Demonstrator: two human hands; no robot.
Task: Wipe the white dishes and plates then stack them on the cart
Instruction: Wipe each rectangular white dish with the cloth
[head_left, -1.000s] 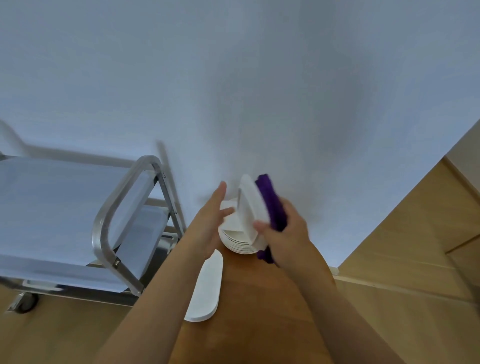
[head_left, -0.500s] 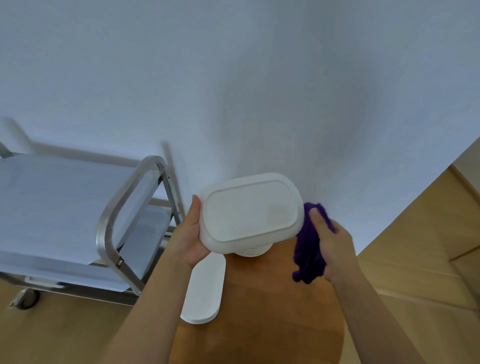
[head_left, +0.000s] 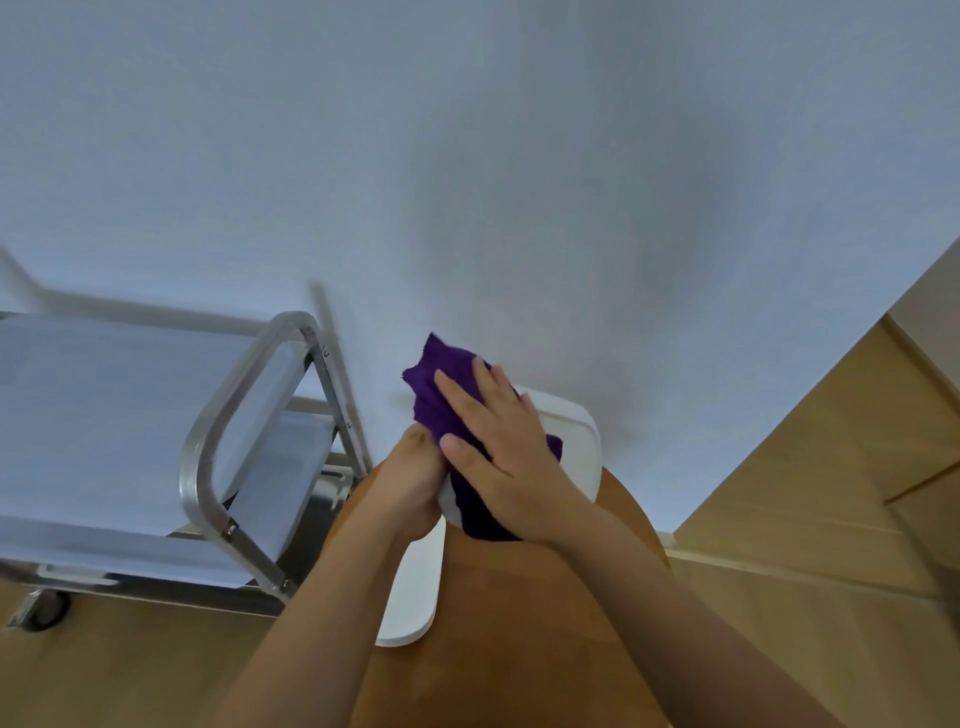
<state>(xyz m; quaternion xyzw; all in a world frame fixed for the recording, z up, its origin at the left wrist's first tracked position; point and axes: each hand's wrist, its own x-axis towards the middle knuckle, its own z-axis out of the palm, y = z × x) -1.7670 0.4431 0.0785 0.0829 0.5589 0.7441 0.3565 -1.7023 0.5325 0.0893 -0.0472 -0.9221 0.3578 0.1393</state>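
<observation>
Nearest to the person, a flat white oval plate (head_left: 413, 597) is lying on the round wooden table (head_left: 509, 623), at its left edge, partly hidden under the left forearm. Just beyond it, the left hand (head_left: 410, 486) is gripping the near-left edge of a white rounded-rectangular dish (head_left: 576, 441), its fingers curled around the rim and holding the dish up above the table. The right hand (head_left: 498, 452) is lying on top of that dish with its fingers spread flat, pressing a purple cloth (head_left: 441, 389) against the dish's surface; the cloth is covering most of the dish, so only its right side and a sliver near the left hand are showing. The cloth's far corner is sticking out past the fingertips. To the left of the hands, a metal cart (head_left: 218, 426) with a tubular handle and pale shelves is standing on the floor, close beside the table. Behind everything, a plain white wall (head_left: 519, 156) is filling the view.
</observation>
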